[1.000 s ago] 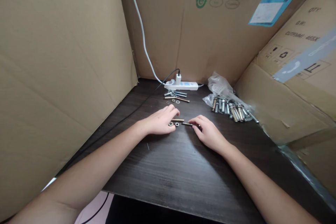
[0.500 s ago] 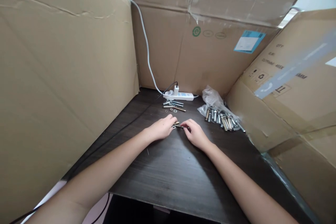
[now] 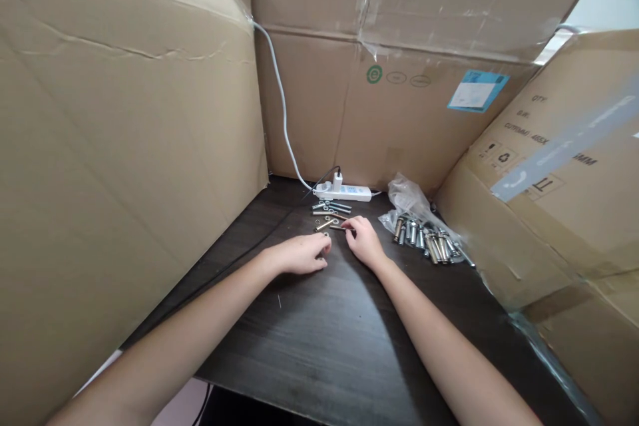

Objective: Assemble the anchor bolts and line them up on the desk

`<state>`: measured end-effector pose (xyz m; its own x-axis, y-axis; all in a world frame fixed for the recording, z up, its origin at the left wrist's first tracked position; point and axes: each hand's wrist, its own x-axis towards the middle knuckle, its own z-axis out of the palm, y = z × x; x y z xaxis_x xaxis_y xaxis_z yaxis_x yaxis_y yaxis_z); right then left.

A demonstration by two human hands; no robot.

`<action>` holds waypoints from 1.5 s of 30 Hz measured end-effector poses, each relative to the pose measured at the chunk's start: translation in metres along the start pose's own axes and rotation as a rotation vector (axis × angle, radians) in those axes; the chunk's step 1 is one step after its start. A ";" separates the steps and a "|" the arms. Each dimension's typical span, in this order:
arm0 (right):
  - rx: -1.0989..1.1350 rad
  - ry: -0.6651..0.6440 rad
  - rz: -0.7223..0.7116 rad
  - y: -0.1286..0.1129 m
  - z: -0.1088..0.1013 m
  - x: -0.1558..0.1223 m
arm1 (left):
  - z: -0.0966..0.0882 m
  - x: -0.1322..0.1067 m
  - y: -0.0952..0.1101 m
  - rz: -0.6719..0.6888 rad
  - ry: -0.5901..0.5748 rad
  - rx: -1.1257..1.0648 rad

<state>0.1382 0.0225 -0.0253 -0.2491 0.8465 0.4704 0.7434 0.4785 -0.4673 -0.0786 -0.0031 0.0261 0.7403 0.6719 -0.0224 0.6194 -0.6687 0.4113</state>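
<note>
My left hand (image 3: 303, 254) is low over the dark table, its thumb and forefinger apart with nothing visible between them. A small ring-shaped piece (image 3: 326, 234) is just beyond its fingertips. My right hand (image 3: 364, 239) has its fingers closed on the right end of a thin bolt (image 3: 338, 227) lying near the table surface; the fingers hide that end. Left of this bolt is a brass-coloured sleeve (image 3: 324, 225), lying at a slant. Several washers (image 3: 336, 221) are scattered around it. Behind them, longer metal bolts (image 3: 340, 206) lie in a loose group.
A white power strip (image 3: 349, 193) with a plugged-in charger stands at the back. To the right, several anchor bolts (image 3: 434, 243) are heaped by a clear plastic bag (image 3: 407, 196). Cardboard walls (image 3: 324, 113) enclose the table. A black cable (image 3: 234, 255) crosses the left side.
My left hand has let go of the brass-coloured piece and drawn back left, its fingers apart. My right hand has moved the thin bolt slightly toward the other parts. The view has tilted up slightly.
</note>
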 end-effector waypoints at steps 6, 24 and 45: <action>-0.039 0.109 -0.014 0.003 -0.032 -0.024 | 0.011 0.002 -0.006 -0.046 0.106 0.121; -0.243 0.336 0.414 0.079 -0.134 -0.095 | 0.015 0.021 -0.005 -0.166 0.281 0.249; -0.636 0.197 0.400 0.050 -0.102 -0.071 | 0.012 0.000 -0.003 -0.150 0.266 -0.180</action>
<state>0.2566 -0.0371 -0.0055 0.1842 0.8412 0.5084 0.9816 -0.1312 -0.1386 -0.0776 -0.0051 0.0141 0.5359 0.8337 0.1333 0.6424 -0.5052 0.5763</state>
